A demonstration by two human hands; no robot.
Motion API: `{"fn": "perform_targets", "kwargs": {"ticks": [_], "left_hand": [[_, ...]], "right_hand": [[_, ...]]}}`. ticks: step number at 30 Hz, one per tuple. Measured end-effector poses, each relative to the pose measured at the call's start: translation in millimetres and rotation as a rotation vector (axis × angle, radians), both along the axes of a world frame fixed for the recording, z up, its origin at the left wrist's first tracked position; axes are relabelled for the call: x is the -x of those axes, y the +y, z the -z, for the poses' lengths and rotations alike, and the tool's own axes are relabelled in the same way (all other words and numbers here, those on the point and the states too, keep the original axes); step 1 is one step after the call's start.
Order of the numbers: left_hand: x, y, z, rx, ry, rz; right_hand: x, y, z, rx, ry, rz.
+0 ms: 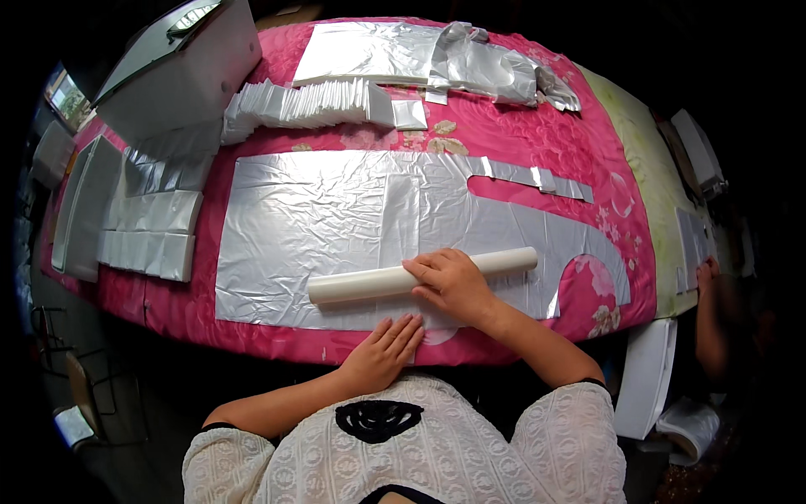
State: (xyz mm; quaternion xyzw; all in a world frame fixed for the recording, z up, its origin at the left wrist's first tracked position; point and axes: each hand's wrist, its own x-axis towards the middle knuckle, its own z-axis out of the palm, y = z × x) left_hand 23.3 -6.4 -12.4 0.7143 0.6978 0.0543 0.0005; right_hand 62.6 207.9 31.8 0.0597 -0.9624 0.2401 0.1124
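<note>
Our right hand (457, 286) lays bent fingers over the white roller (359, 286) on the silvery sheet (294, 218), grip unclear from above; our left hand (380, 351) rests, fingers straight, at the sheet's near edge. The roller seems stiff, best held mid-length; the sheet, soft and slippery

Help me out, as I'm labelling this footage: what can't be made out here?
All in the head view:
Right hand: its palm, and whether it grips or merely presses the white roll; the back of the hand hides this.
Silvery sheet: the strip under the roll, covered by it.
Left hand: its palm, turned down.
Other person's hand: finger details, blurred and small.
</note>
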Motion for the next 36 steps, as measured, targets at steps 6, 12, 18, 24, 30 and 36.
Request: {"fn": "perform_targets", "kwargs": {"ticks": [6, 12, 18, 24, 30, 36], "left_hand": [[-6, -1, -1, 0.013, -0.026, -0.019], [7, -5, 1, -0.108, -0.196, 0.106], [37, -25, -11, -0.149, -0.490, 0.154], [46, -26, -7, -0.268, -0.520, 0.267], [53, -19, -16, -0.474, -0.758, 0.176], [74, -1, -27, -0.255, -0.435, 0.106]], "right_hand": [[60, 8, 13, -0.029, 0.184, 0.068], [129, 60, 26, -0.132, 0.261, 0.249], [79, 25, 10, 0.054, 0.302, 0.103], [-6, -21, 19, 0.133, -0.010, -0.161], [-16, -29, 21, 0.098, 0.084, -0.052], [-9, -33, 30, 0.154, 0.176, 0.107]]}}
